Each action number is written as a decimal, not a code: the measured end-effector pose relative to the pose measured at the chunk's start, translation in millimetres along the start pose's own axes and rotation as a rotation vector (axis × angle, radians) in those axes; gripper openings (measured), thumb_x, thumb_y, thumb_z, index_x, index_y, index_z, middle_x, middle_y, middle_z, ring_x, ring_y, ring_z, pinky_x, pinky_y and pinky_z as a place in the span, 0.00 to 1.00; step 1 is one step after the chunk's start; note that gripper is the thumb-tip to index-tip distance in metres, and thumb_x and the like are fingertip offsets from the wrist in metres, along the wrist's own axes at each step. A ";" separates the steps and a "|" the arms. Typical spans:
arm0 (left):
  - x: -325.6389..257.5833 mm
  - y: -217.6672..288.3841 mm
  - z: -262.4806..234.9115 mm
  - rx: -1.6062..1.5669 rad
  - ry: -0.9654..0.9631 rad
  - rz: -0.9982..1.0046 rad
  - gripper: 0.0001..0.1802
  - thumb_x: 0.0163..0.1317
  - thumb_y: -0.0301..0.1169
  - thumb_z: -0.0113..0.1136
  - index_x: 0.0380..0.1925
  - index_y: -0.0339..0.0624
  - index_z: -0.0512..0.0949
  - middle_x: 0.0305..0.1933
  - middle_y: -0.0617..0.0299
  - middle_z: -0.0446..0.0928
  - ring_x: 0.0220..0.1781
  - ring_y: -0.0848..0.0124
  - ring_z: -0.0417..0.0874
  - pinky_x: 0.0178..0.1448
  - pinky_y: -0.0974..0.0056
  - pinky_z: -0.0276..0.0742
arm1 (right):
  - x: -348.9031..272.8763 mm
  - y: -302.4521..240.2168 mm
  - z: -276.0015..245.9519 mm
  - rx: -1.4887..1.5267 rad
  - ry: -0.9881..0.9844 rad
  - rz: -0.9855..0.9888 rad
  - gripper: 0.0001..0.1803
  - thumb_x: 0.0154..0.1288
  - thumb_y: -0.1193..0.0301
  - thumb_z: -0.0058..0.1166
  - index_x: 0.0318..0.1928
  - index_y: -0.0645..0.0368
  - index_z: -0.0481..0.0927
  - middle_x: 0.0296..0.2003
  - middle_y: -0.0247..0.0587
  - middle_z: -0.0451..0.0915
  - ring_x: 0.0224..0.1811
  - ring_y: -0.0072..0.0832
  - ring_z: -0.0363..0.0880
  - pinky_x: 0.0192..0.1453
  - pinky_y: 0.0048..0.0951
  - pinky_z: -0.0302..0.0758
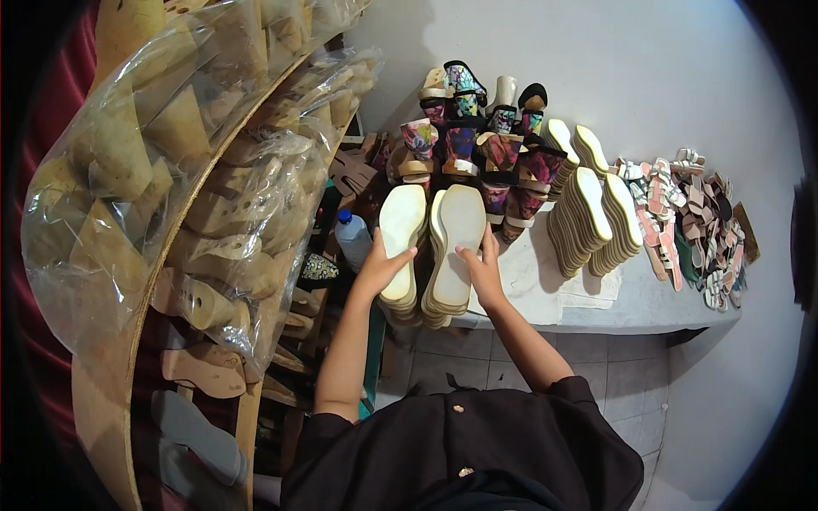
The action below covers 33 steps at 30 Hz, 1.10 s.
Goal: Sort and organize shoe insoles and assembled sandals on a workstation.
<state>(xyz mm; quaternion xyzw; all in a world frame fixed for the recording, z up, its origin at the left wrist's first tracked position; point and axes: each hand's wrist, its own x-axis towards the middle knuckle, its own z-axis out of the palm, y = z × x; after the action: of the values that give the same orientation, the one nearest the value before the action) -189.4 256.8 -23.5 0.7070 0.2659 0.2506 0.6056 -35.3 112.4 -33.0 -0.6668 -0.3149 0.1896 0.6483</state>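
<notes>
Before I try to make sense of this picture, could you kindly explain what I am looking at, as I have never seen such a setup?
Gladly. There is no machine here, only a person's two bare hands. The one picture comes from a wide fisheye camera on that person's head, looking down, so straight edges look bent. The left hand holds the left stack of pale soles, thumb on top; the right hand does likewise with the right stack of soles. On the table are more stacked soles, colourful patterned shoes and a pile of sandals. To the left, a wooden shelf carries foot-shaped forms under clear plastic.
</notes>
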 end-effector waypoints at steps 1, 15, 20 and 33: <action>-4.9 5.4 3.9 0.106 0.030 -0.018 0.53 0.52 0.40 0.65 0.64 0.23 0.40 0.65 0.37 0.56 0.67 0.56 0.59 0.67 0.63 0.55 | 3.8 3.5 -1.2 0.021 -0.032 -0.049 0.44 0.55 0.68 0.54 0.68 0.63 0.45 0.63 0.51 0.49 0.65 0.37 0.53 0.65 0.31 0.56; -7.4 6.4 9.2 0.288 0.054 -0.042 0.58 0.49 0.43 0.65 0.64 0.21 0.36 0.68 0.33 0.47 0.70 0.53 0.53 0.70 0.63 0.51 | 15.2 22.7 -1.5 0.142 -0.128 -0.182 0.41 0.56 0.71 0.49 0.69 0.62 0.45 0.67 0.50 0.48 0.69 0.37 0.47 0.70 0.30 0.45; -1.0 -6.2 -4.2 0.088 0.058 -0.090 0.52 0.60 0.53 0.51 0.65 0.23 0.36 0.71 0.37 0.40 0.73 0.57 0.43 0.72 0.63 0.42 | 10.2 9.7 3.6 0.041 -0.088 -0.155 0.38 0.62 0.67 0.45 0.69 0.60 0.46 0.67 0.49 0.48 0.70 0.35 0.43 0.70 0.32 0.43; 2.1 -32.6 -8.2 -0.181 0.099 -0.111 0.46 0.65 0.54 0.40 0.66 0.29 0.37 0.73 0.47 0.38 0.74 0.63 0.40 0.72 0.66 0.37 | 0.9 14.1 -2.0 0.108 -0.100 -0.139 0.34 0.67 0.60 0.35 0.69 0.59 0.45 0.68 0.45 0.45 0.72 0.35 0.40 0.71 0.32 0.39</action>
<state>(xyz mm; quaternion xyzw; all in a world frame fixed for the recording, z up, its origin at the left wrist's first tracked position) -195.8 268.2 -54.5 0.6203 0.3103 0.2744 0.6661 -30.8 112.0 -46.6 -0.5971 -0.3815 0.1939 0.6784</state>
